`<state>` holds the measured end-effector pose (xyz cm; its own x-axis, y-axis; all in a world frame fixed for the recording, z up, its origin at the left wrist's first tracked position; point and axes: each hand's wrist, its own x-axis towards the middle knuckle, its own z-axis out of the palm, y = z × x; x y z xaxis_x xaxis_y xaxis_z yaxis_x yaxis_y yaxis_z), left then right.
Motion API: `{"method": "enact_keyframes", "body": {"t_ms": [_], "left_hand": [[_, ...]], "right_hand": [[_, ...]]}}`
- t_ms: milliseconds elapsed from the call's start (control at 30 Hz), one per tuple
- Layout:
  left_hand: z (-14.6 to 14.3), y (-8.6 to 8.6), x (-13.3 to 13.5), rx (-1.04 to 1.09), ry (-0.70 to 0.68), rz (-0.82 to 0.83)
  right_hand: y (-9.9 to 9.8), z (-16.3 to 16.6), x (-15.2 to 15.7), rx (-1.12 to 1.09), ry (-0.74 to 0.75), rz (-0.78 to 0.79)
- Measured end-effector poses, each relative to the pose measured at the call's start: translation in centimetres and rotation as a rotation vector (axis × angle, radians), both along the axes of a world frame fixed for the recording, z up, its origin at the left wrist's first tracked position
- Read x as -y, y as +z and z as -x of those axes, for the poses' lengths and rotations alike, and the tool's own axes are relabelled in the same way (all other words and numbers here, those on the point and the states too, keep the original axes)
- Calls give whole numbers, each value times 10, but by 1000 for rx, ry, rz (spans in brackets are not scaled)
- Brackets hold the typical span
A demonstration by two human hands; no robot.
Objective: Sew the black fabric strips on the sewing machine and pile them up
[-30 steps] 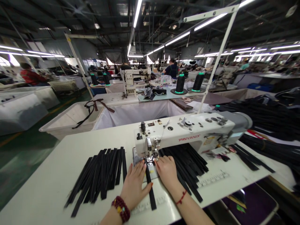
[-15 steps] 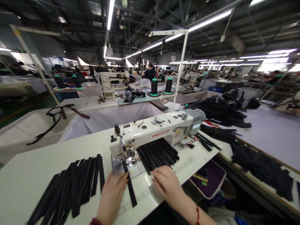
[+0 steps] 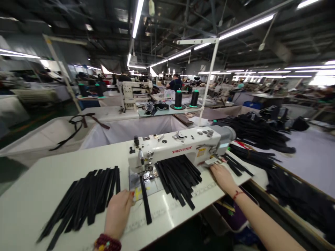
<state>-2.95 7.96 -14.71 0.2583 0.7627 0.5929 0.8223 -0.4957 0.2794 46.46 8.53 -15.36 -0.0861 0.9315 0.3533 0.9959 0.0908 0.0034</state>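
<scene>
A white sewing machine (image 3: 170, 146) stands on the table, with one black fabric strip (image 3: 146, 204) running out from under its presser foot (image 3: 149, 174). Just left of this strip is my left hand (image 3: 119, 209), fingers curled and pressed together; anything inside them is too small to make out. My right hand (image 3: 222, 177) reaches to the machine's right end, its bent fingers down on the tabletop among small tools. Those fingers cover whatever they grip. A fan of black strips (image 3: 179, 177) lies under the machine arm, and another pile of strips (image 3: 86, 198) spreads to the left.
More black strips (image 3: 235, 164) lie beyond my right hand. Heaped dark fabric pieces (image 3: 259, 129) cover the side table at right. Behind the machine are a white cloth-lined bin (image 3: 131, 130) and two thread cones (image 3: 178, 100). A person (image 3: 175, 83) stands farther back.
My right hand has moved from the front of the strip fan to the tools at right. My left hand has come off the strip, and its fingers have curled. The view has shifted.
</scene>
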Motion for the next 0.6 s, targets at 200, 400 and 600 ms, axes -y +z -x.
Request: {"method": "enact_keyframes", "body": {"t_ms": [200, 400, 600], "left_hand": [[-4, 2, 4, 67, -45, 7], [-5, 3, 9, 161, -109, 32], [-4, 7, 10, 195, -173, 54]], "right_hand": [[-20, 29, 42, -199, -77, -180], [-6, 191, 53, -358, 260, 5], [13, 294, -8, -303, 302, 90]]}}
